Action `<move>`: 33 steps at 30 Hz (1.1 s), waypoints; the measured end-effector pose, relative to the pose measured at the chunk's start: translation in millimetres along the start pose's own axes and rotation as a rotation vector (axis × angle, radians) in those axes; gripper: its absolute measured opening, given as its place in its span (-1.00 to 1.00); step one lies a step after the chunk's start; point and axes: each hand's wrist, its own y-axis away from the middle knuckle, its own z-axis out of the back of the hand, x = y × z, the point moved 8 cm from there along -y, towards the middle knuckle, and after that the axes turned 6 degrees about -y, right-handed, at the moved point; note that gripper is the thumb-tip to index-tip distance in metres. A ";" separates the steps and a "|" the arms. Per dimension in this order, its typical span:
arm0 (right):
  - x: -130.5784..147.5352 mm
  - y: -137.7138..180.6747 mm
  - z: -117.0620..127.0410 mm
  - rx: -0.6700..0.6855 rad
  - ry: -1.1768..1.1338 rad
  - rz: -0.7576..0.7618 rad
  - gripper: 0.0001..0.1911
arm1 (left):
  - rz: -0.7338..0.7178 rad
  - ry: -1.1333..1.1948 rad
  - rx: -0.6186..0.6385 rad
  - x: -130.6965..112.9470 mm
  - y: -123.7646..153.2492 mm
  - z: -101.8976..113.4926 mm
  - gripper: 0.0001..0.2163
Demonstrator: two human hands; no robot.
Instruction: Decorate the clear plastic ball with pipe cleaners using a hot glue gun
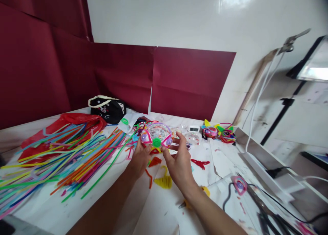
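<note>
Above the middle of the white table I hold a pipe-cleaner face [156, 142] in both hands. It has pink eye-shaped loops, purple eyes, a green round centre, a lilac arch on top and a yellow and orange part below. My left hand [140, 158] grips its left side, fingers partly hidden behind it. At the lower right edge, the thumb of my right hand [179, 160] presses on it, while the other fingers curve behind and beside it. Beneath my hands lie a yellow pipe-cleaner piece [164, 182] and an orange one [154, 162]. Red twisted pipe cleaner [200, 164] rests further right.
Many loose pipe cleaners [89, 160] and a red plastic bag [61, 125] cover the left. A black pouch [109, 110] stands behind. Finished colourful faces [219, 132] and a small digital display [194, 129] are at the back. Scissors [266, 207] and a pink eye piece [240, 185] lie right.
</note>
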 end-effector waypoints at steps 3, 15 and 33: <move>0.4 2.8 -3.9 0.011 0.024 0.013 -0.29 | -0.005 -0.027 -0.028 3.6 1.3 2.2 -0.32; 19.9 17.6 4.1 0.157 0.090 0.241 -0.36 | 0.020 -0.006 -0.078 7.5 -0.3 9.1 -0.44; -2.9 19.9 156.5 0.249 0.615 0.146 -0.84 | 0.085 -0.005 -0.186 21.0 -2.9 15.4 -0.64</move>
